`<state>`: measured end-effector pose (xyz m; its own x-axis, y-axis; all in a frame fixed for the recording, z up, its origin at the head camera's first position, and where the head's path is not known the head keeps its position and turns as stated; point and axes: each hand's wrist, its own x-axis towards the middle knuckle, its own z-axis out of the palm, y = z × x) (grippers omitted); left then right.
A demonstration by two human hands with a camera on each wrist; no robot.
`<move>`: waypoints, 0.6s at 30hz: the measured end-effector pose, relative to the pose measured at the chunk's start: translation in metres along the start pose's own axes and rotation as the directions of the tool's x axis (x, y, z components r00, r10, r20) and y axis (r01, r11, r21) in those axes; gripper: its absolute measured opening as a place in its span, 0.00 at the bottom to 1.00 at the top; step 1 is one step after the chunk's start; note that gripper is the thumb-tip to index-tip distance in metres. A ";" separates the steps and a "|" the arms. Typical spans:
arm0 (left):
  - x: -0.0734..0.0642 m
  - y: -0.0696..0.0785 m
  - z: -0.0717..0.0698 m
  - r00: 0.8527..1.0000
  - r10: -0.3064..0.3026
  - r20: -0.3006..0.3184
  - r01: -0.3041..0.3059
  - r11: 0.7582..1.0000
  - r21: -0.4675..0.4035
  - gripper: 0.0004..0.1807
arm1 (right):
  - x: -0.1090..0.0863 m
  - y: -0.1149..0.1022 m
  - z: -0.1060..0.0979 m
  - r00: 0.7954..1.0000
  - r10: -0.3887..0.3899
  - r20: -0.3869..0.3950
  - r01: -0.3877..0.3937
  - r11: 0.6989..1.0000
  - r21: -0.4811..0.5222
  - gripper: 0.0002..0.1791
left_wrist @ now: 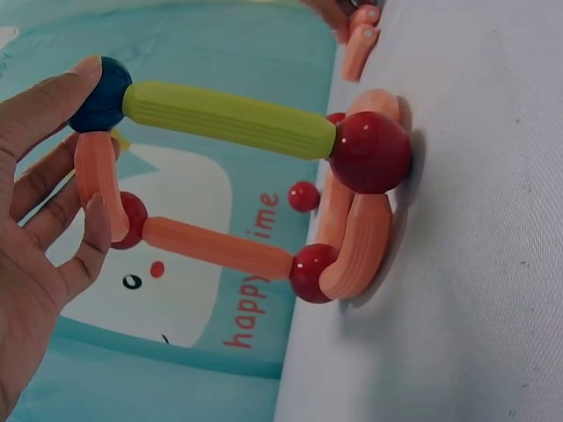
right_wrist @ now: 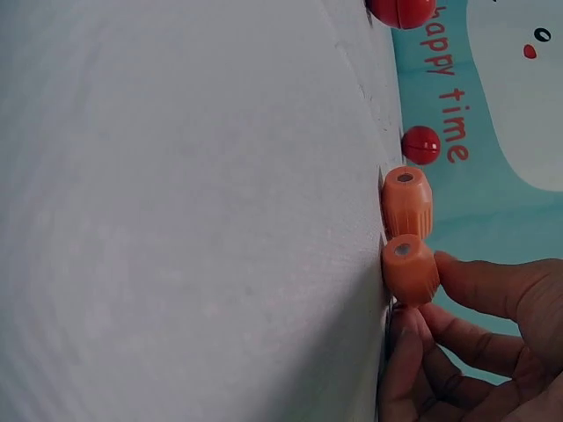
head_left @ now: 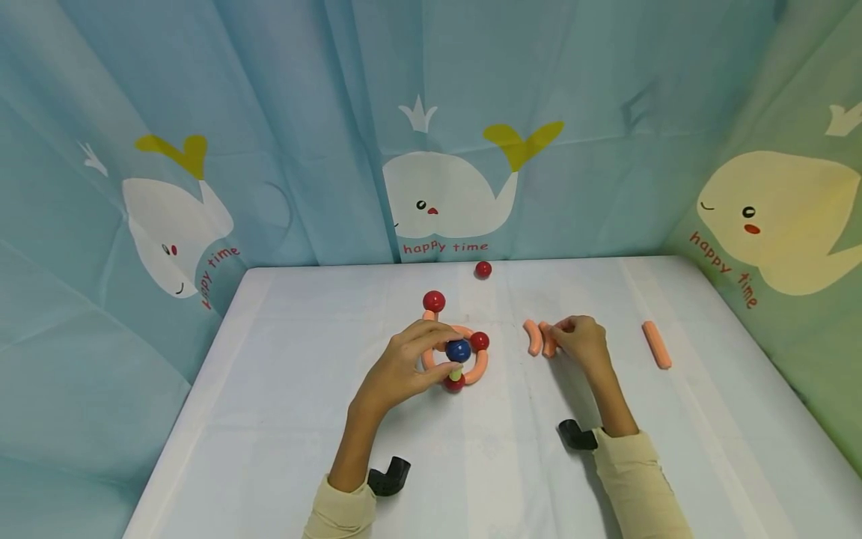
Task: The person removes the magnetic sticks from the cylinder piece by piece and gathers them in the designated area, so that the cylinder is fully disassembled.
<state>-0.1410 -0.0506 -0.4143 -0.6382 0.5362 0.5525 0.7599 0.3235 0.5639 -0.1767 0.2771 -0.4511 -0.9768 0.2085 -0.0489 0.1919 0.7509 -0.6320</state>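
Note:
My left hand holds the blue ball at the top of a structure of magnetic rods and balls, thumb and fingers around it. In the left wrist view, a yellow-green rod joins that ball to a red ball on the table. A short curved orange rod links the blue ball to another red ball, which tops a straight orange rod. Curved orange rods form the base. My right hand pinches a curved orange rod lying beside a similar one.
A straight orange rod lies at the right on the white table. One loose red ball rests near the back edge. A blue curtain with printed whales hangs behind the table.

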 end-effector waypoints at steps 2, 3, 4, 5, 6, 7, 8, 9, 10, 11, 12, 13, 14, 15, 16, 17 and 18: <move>0.000 0.000 0.000 1.000 -0.002 0.001 0.002 1.000 -0.003 0.21 | 0.000 0.000 0.000 1.000 -0.006 -0.005 0.006 1.000 0.005 0.20; 0.000 0.000 0.000 1.000 -0.004 0.002 0.004 1.000 -0.005 0.21 | 0.000 0.000 0.000 1.000 -0.006 -0.007 0.006 1.000 0.008 0.20; 0.000 0.000 0.000 1.000 -0.005 0.003 0.005 1.000 -0.007 0.21 | 0.000 0.000 0.000 1.000 -0.007 -0.012 0.007 1.000 0.011 0.19; 0.000 0.000 0.000 1.000 -0.005 0.004 0.005 1.000 -0.009 0.21 | 0.000 0.001 0.000 1.000 -0.010 -0.019 0.010 1.000 0.011 0.19; 0.000 0.000 0.000 1.000 -0.005 0.005 0.005 1.000 -0.011 0.21 | -0.001 0.001 0.000 1.000 -0.008 -0.020 0.008 1.000 0.017 0.19; 0.000 0.000 0.000 1.000 -0.003 0.004 0.003 1.000 -0.012 0.21 | 0.000 0.001 0.000 1.000 -0.005 -0.025 0.005 1.000 0.016 0.18; 0.000 0.000 0.000 1.000 -0.002 0.003 0.002 1.000 -0.012 0.21 | 0.000 0.000 0.000 1.000 -0.001 -0.030 0.001 1.000 0.014 0.18; 0.000 0.000 0.000 1.000 0.000 0.001 0.000 1.000 -0.012 0.21 | 0.000 0.001 0.001 0.999 0.004 -0.033 -0.003 1.000 0.012 0.18; 0.000 0.000 0.000 1.000 0.002 0.000 -0.002 1.000 -0.011 0.21 | 0.000 0.001 0.001 0.999 0.009 -0.034 -0.008 1.000 0.013 0.17; 0.000 0.001 0.000 1.000 0.004 -0.002 -0.004 1.000 -0.009 0.21 | 0.001 0.000 0.001 0.999 0.017 -0.032 -0.017 1.000 0.015 0.17; 0.001 0.001 0.000 1.000 0.005 -0.003 -0.005 1.000 -0.007 0.21 | 0.001 0.000 0.002 0.999 0.026 -0.026 -0.026 1.000 0.017 0.17; 0.000 0.001 0.000 1.000 0.006 -0.004 -0.006 1.000 -0.005 0.21 | 0.002 0.000 0.002 0.999 0.031 -0.024 -0.031 0.999 0.015 0.16; 0.000 0.001 0.000 1.000 0.005 -0.006 -0.005 1.000 -0.005 0.21 | 0.002 0.000 0.003 0.999 0.035 -0.019 -0.035 0.999 0.019 0.16; 0.000 0.001 0.000 1.000 0.006 -0.006 -0.006 1.000 -0.003 0.21 | 0.003 0.000 0.003 0.999 0.039 -0.015 -0.039 0.999 0.022 0.15; 0.000 0.001 0.000 1.000 0.006 -0.007 -0.006 1.000 -0.003 0.21 | 0.003 0.000 0.004 0.999 0.040 -0.011 -0.040 0.999 0.025 0.15; 0.000 0.002 0.000 1.000 0.005 -0.007 -0.005 1.000 -0.002 0.21 | 0.003 0.000 0.004 0.999 0.039 -0.009 -0.039 0.999 0.026 0.15; 0.000 0.002 0.000 1.000 0.005 -0.008 -0.005 1.000 -0.001 0.21 | 0.004 0.000 0.004 0.999 0.036 -0.008 -0.036 0.999 0.026 0.15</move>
<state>-0.1400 -0.0504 -0.4130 -0.6356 0.5314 0.5601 0.7627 0.3199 0.5621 -0.1808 0.2754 -0.4548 -0.9684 0.2408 -0.0654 0.2245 0.7261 -0.6499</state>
